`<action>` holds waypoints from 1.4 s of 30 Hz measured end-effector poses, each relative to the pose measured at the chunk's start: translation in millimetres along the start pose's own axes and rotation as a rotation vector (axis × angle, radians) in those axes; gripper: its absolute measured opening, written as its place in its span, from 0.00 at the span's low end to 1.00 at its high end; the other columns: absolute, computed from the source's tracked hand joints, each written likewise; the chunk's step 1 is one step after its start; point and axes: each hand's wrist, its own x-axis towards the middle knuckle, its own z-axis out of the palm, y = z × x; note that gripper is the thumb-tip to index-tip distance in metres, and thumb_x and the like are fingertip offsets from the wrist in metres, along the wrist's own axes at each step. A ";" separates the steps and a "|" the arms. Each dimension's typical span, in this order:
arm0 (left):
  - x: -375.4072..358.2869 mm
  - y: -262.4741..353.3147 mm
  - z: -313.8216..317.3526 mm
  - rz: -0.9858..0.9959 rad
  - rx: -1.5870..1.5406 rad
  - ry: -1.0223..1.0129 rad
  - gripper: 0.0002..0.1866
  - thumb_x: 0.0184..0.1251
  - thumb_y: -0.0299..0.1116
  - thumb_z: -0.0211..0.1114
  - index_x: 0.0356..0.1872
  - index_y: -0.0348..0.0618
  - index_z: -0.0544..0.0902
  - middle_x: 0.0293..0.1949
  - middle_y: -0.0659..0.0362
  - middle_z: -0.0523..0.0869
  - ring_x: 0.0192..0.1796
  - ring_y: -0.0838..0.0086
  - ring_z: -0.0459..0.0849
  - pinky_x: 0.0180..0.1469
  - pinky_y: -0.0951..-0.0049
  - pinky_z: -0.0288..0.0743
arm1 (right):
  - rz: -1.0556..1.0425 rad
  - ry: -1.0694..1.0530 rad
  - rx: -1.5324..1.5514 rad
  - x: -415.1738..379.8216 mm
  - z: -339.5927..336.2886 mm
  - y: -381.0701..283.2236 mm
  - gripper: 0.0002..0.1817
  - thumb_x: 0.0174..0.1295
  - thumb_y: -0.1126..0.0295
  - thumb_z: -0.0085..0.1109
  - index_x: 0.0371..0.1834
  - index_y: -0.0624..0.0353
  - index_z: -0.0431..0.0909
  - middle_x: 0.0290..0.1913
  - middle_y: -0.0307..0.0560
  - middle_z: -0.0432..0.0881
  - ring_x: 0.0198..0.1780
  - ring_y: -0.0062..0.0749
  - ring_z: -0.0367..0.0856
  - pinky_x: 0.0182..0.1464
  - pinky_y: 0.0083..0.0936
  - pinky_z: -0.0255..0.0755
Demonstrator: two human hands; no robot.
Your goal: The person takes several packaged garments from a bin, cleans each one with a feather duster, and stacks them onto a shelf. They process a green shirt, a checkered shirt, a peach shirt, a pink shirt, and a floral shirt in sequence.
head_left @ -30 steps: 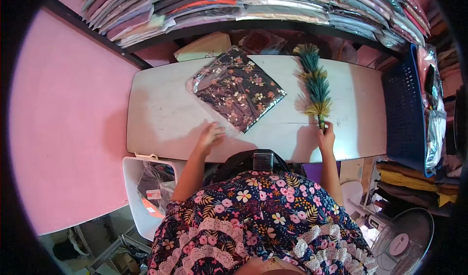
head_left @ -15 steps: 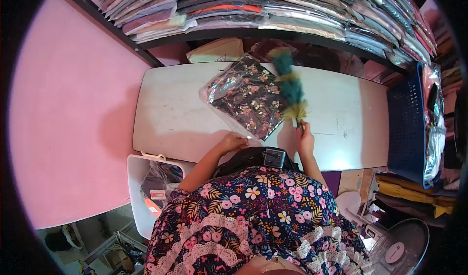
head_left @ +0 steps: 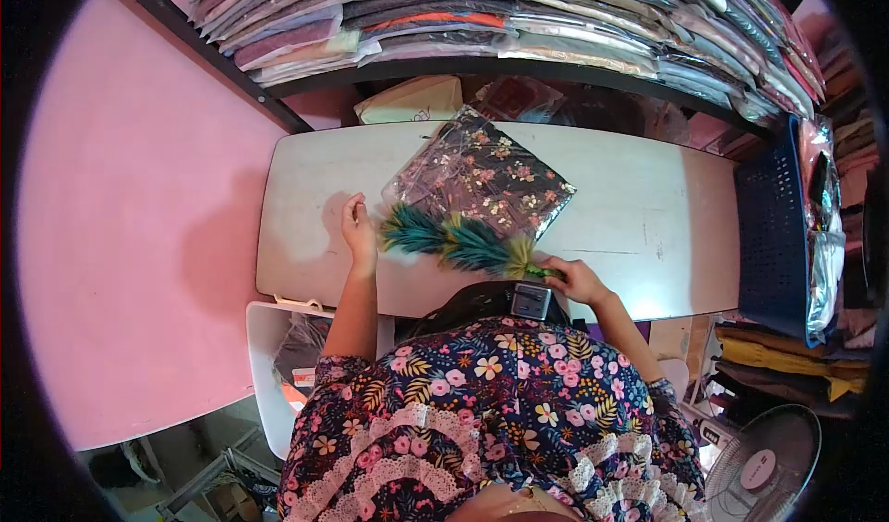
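A folded dark floral fabric [head_left: 495,175] in a clear plastic sleeve lies at an angle on the white table [head_left: 639,226]. My right hand [head_left: 574,279] is closed round the handle of a green and yellow feather duster [head_left: 463,242]. The duster stretches leftward across the near side of the packet, its tip at the packet's left corner. To the left of the duster tip, my left hand [head_left: 358,224] is raised over the table, its fingers curled together; whether something small is between them cannot be made out.
Stacks of plastic-wrapped clothes [head_left: 435,22] fill a shelf beyond the table. A blue basket [head_left: 773,235] stands at the right end. Near the left front is a white bin [head_left: 264,374] with wrapped items. A fan [head_left: 769,466] stands at lower right.
The duster has swung from upright beyond my right hand to lying leftward across the packet's near side. My left hand has left the packet's near corner and moved up and left. The packet has turned slightly.
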 end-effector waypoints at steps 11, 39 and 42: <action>9.4 2.7 26.2 0.065 0.096 -0.029 0.13 0.66 0.24 0.52 0.50 0.39 0.78 0.50 0.52 0.79 0.55 0.66 0.76 0.57 0.71 0.69 | 0.125 -0.074 -0.089 24.5 14.3 0.1 0.19 0.58 0.64 0.61 0.53 0.51 0.74 0.37 0.55 0.82 0.38 0.45 0.83 0.40 0.35 0.74; -100.2 35.9 27.2 0.604 0.607 -0.847 0.29 0.58 0.39 0.63 0.63 0.56 0.70 0.66 0.57 0.67 0.70 0.62 0.60 0.69 0.55 0.51 | 0.182 0.264 -0.444 4.5 10.8 -9.8 0.16 0.61 0.61 0.53 0.52 0.44 0.72 0.31 0.54 0.82 0.31 0.55 0.81 0.31 0.47 0.73; -98.4 34.7 32.6 0.615 0.585 -0.849 0.29 0.57 0.39 0.63 0.63 0.56 0.70 0.66 0.57 0.67 0.70 0.62 0.61 0.69 0.55 0.51 | 0.397 0.470 -0.434 -11.5 4.8 15.8 0.15 0.62 0.60 0.51 0.52 0.44 0.70 0.29 0.55 0.81 0.31 0.55 0.81 0.31 0.48 0.73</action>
